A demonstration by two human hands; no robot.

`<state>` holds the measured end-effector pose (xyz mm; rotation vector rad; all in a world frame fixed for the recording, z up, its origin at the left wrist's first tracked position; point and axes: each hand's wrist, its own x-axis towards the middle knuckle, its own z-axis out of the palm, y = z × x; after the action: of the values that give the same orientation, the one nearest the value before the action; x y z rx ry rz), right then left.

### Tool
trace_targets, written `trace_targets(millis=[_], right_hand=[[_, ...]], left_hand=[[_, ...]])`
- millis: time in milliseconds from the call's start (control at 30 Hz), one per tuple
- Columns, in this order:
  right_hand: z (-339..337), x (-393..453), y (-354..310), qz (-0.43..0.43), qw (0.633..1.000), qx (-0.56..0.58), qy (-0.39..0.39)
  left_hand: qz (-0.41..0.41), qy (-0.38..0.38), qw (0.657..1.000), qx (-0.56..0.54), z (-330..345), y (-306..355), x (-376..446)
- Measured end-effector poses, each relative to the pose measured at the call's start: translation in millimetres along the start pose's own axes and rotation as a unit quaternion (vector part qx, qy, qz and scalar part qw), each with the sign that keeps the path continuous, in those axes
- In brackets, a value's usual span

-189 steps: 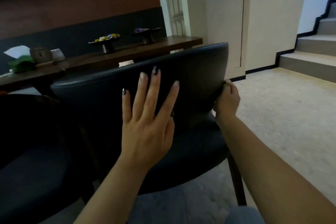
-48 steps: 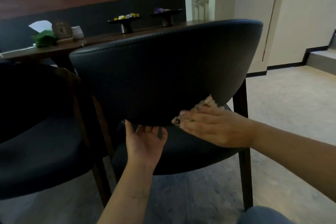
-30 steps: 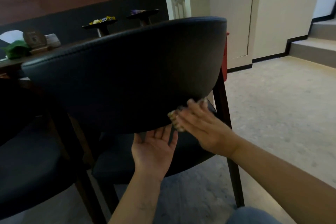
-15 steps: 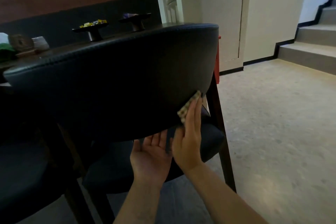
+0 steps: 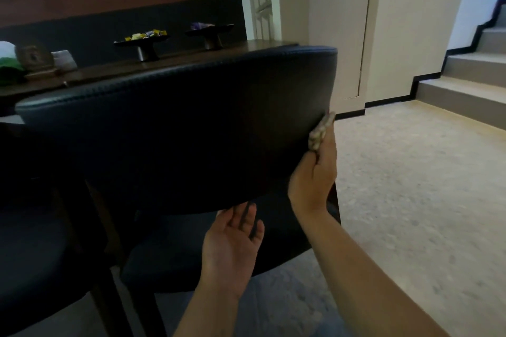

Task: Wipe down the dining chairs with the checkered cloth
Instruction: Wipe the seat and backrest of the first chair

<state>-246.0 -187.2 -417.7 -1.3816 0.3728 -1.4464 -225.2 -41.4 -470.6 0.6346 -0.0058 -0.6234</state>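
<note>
Over on the far left I could see a second dark chair (image 5: 32, 249), its seat close beside the one being cleaned. Behind both ran the wooden table (image 5: 169, 61), its long axis going left to right, with a green bundle (image 5: 9, 68), a small round clock-like piece (image 5: 32, 55) and two dark footed dishes (image 5: 142, 42) standing on it.

The dining chair (image 5: 175, 128) filled the middle of my view. Its curved black backrest stretched left to right, back surface facing me, top edge stitched and tilted up toward the right. My left hand (image 5: 232, 247) sat just below the backrest's lower edge, palm up, fingers straight and a little spread, their tips at the underside; it held nothing. Whether the tips actually touched the leather I could not tell.

At the backrest's right end, my right hand (image 5: 315, 175) pointed upward along that edge, fingers curled round the checkered cloth (image 5: 321, 131). The cloth was bunched into a narrow wad, long axis nearly upright, pressed against the rounded right edge, with its upper end poking past my fingertips.

Right of that edge lay open beige floor (image 5: 416, 186), running to a cream wall and door panel (image 5: 342, 35) farther off and a flight of steps (image 5: 471, 74) at the far right.
</note>
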Motion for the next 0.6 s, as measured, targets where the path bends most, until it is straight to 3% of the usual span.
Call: trace_targets(millis=[133, 367, 533, 600], right_hand=[[-16, 12, 9, 0.067, 0.997, -0.034, 0.032], [4, 80, -39, -0.017, 1.000, 0.018, 0.015], [0, 68, -22, 0.116, 0.992, 0.033, 0.026], [-1, 67, -30, 0.123, 0.991, 0.036, 0.034]], left_hand=[[-0.002, 0.004, 0.999, 0.037, 0, 5, -2], [-0.010, 0.028, 0.999, 0.023, 1, 4, -3], [-0.011, 0.030, 0.999, 0.022, 3, 5, -1], [-0.018, 0.029, 0.999, 0.023, 2, 5, -1]])
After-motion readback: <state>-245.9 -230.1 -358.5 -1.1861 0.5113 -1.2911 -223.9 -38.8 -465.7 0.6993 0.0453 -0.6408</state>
